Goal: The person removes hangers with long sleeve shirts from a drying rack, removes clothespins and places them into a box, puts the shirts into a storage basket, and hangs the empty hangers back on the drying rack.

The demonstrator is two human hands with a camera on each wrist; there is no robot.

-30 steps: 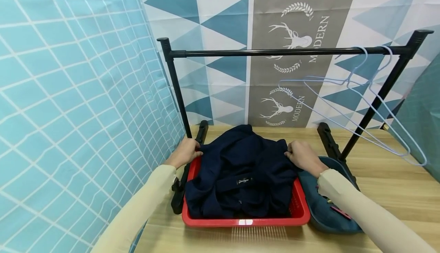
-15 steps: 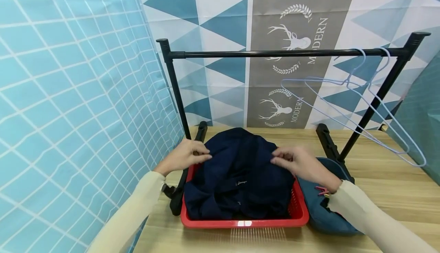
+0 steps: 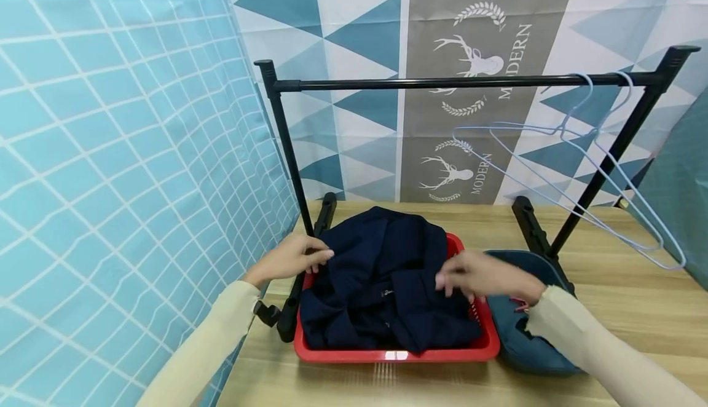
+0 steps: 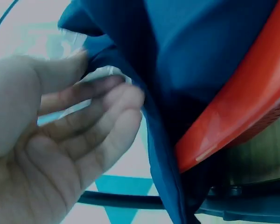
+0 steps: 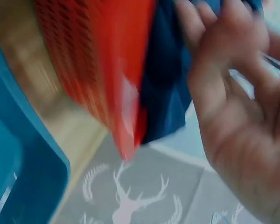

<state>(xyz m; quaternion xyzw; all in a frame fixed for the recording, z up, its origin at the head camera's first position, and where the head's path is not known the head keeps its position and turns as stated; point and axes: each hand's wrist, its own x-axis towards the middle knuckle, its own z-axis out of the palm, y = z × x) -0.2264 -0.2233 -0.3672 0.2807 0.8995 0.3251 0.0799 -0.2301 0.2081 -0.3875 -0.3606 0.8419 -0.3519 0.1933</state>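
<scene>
A navy garment (image 3: 359,253) with a small label at its collar lies heaped in a red basket (image 3: 398,356). At the garment's left edge is my left hand (image 3: 290,259), its fingers loosely bent. In the left wrist view the thumb and fingers stand apart beside the cloth's edge, and the thumb tip seems to touch it. Over the garment's right part hovers my right hand (image 3: 483,278), fingers loosely bent and blurred. In the right wrist view I see no cloth gripped, though the fingertips are partly cut off.
A black clothes rack (image 3: 420,83) stands behind the basket, with light blue hangers (image 3: 564,129) at its right end. Right of the basket sits a dark blue basin (image 3: 531,345) with a pink clothespin (image 3: 520,304). A tiled curtain (image 3: 138,149) borders the left.
The garment's right part has been folded inward, and the basket's back right corner now shows. Both hands have moved a little downward from the garment's upper corners.
</scene>
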